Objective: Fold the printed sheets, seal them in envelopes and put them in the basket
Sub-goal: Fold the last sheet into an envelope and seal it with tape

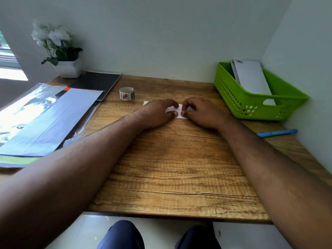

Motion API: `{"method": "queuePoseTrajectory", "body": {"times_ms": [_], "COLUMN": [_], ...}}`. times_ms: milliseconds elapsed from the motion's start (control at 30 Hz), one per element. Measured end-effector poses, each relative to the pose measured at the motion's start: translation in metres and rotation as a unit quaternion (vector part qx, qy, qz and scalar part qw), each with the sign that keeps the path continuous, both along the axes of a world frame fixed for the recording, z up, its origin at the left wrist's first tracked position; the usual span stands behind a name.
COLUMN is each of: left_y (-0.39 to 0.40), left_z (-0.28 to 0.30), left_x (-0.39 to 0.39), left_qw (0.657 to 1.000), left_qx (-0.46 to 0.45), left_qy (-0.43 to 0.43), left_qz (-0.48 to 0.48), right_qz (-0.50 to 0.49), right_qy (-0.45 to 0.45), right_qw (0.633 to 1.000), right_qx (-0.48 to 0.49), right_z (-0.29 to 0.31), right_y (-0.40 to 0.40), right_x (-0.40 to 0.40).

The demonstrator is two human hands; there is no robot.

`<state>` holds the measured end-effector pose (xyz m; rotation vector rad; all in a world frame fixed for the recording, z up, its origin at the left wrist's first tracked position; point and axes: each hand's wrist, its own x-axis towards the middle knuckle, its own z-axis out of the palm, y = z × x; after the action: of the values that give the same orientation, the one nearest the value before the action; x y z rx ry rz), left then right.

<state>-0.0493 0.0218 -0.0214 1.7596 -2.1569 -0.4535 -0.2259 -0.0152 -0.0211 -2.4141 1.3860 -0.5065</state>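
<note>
A white folded sheet or envelope (177, 112) lies flat on the wooden desk, mostly covered by both hands. My left hand (158, 112) rests on its left half with the fingertips pressing the paper. My right hand (199, 112) lies on its right half, fingers bent, with fingertips and thumb on the paper near the middle. A green plastic basket (255, 103) stands at the back right, about a hand's width from my right hand, and holds white envelopes (251, 76). A roll of patterned tape (127, 94) stands behind and left of my left hand.
A stack of plastic sleeves and printed sheets (45, 119) covers the desk's left side, with a black folder (97, 81) behind it. A potted white flower (61, 51) stands in the back left corner. A blue pen (276, 133) lies by the right wall.
</note>
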Motion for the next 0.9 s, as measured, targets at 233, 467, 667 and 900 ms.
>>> {"method": "queuePoseTrajectory", "body": {"times_ms": [233, 467, 667, 900], "left_y": [-0.005, -0.004, -0.004, 0.010], "left_z": [-0.005, -0.002, -0.001, -0.003], "left_x": [-0.004, -0.006, -0.002, 0.022], "left_qw": [0.988, 0.989, 0.985, 0.981], "left_qx": [0.042, 0.066, 0.075, 0.099], "left_qy": [-0.146, -0.131, -0.148, -0.133], "left_qz": [-0.012, 0.016, 0.036, 0.102], "right_qz": [0.027, 0.029, -0.033, -0.124], "right_qy": [0.113, 0.161, 0.106, 0.184], "right_qw": [0.993, 0.986, 0.994, 0.974], "right_qx": [0.007, 0.014, -0.010, -0.052], "right_z": [-0.015, -0.012, -0.010, -0.009], "right_y": [-0.006, -0.008, -0.001, 0.003], "right_x": [0.007, 0.007, 0.009, -0.005]}}
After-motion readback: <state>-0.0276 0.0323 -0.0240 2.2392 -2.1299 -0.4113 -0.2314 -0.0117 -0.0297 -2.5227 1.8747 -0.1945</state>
